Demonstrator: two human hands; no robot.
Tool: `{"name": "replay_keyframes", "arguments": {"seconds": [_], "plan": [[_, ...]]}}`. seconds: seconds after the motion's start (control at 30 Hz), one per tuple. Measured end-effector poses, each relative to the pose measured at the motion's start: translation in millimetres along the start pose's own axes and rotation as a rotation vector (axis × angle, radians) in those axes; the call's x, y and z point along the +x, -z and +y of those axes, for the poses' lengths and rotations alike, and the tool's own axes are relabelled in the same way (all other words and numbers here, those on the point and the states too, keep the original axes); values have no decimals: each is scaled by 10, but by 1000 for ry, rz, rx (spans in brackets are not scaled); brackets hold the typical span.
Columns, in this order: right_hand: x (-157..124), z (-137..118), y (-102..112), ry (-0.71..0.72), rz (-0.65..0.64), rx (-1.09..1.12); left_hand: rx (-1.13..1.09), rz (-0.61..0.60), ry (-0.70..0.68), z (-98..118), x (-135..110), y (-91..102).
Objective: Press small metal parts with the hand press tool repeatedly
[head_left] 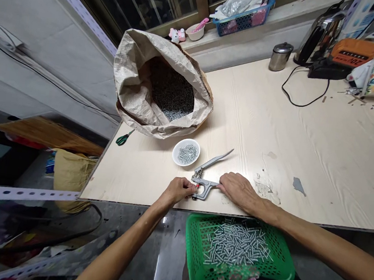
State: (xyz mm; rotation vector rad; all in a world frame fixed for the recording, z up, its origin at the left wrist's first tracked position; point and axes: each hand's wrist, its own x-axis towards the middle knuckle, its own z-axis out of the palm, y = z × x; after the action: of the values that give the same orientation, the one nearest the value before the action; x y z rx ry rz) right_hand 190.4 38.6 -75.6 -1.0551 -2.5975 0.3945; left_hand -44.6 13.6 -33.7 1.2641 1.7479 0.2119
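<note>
Metal hand press pliers [206, 179] lie on the pale wooden table [276, 137] near its front edge, one handle angled up. My left hand [179, 190] is pinched at the pliers' jaw, fingers closed on a small part too small to name. My right hand [237, 190] rests on the lower handle, fingers curled over it. A small white bowl [186, 152] of metal parts sits just behind the pliers. A green plastic basket [238, 250] holding several small silver parts rests on my lap below the table edge.
A big open woven sack [159, 91] of dark small parts stands at the table's back left. Green-handled scissors [124, 138] lie beside it. A kettle [320, 36], a steel canister [280, 56], a black cable [303, 93] and an orange box [353, 51] occupy the back right.
</note>
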Motion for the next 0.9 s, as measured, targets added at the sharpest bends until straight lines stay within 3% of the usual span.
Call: {"name": "replay_keyframes", "arguments": {"seconds": [0.2,0.37,0.47,0.6,0.9], "plan": [[-94,-63,57,121,-6,-90,-153,-106,206,43,-73,-28],[10,99,275,84,-9,-35,-193,-155,372,177,-139,-42],[121,238,329,44,-120,-24,-158,-156,383,210,-178,-54],[204,268,374,101,-231,-23,-180,-128,358,206,-219,-73],[133,91,560,80,-244,13,-183,-125,358,178,-199,-92]]}}
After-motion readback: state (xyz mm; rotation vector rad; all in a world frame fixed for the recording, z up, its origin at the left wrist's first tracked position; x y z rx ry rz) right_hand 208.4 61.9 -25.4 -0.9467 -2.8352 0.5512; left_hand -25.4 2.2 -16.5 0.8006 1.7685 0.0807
